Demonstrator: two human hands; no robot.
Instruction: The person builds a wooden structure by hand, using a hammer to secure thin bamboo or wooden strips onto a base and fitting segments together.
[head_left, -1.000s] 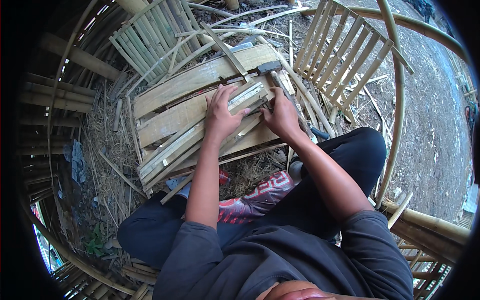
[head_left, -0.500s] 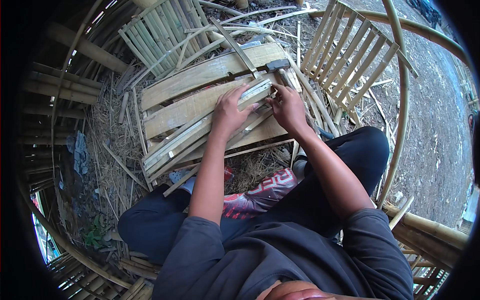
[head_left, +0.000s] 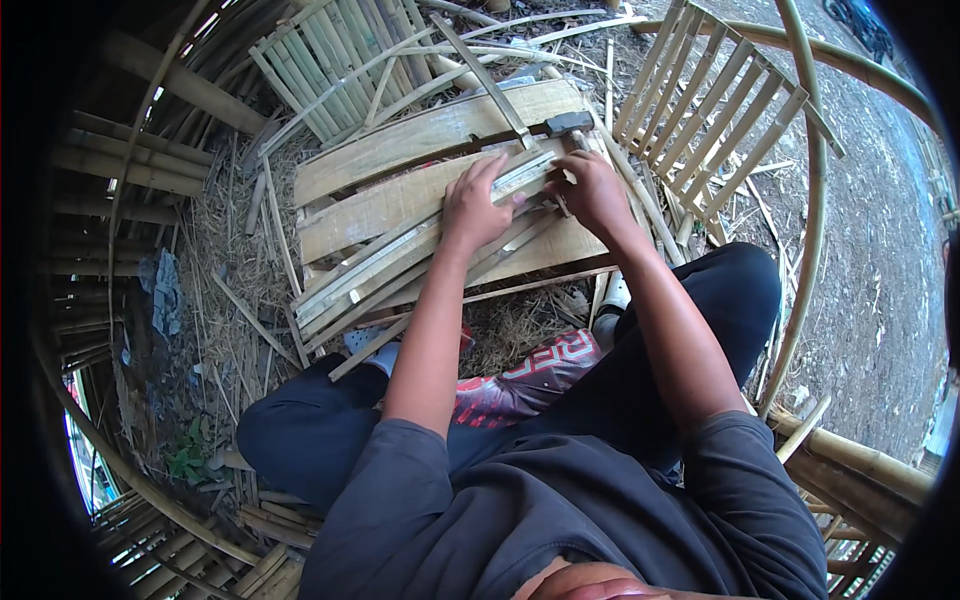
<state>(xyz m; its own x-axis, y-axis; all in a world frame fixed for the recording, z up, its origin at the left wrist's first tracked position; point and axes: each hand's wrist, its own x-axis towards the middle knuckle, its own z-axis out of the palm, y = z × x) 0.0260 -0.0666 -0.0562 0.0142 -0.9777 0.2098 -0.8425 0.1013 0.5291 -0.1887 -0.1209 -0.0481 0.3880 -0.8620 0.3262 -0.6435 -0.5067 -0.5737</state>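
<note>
A bundle of long pale bamboo slats [head_left: 400, 260] lies slantwise across wide wooden planks [head_left: 420, 135] on the ground in front of my crossed legs. My left hand [head_left: 478, 208] lies flat on the upper end of the slats, fingers stretched out and pressing down. My right hand [head_left: 592, 192] is curled around the same end of the slats, just to the right of the left hand. I cannot tell if it also pinches something small. A hammer with a dark head [head_left: 568, 124] rests on the planks just above my right hand.
A slatted bamboo panel [head_left: 330, 60] lies beyond the planks, and another slatted frame [head_left: 720, 120] leans at the right. Curved bamboo poles [head_left: 810, 250] ring the spot. Dry straw and loose strips [head_left: 240, 300] litter the ground at the left. Bare dirt [head_left: 880, 260] is at the right.
Both hands have stayed on the upper end of the slats, with only small shifts. The left fingers now lie straighter along the slats.
</note>
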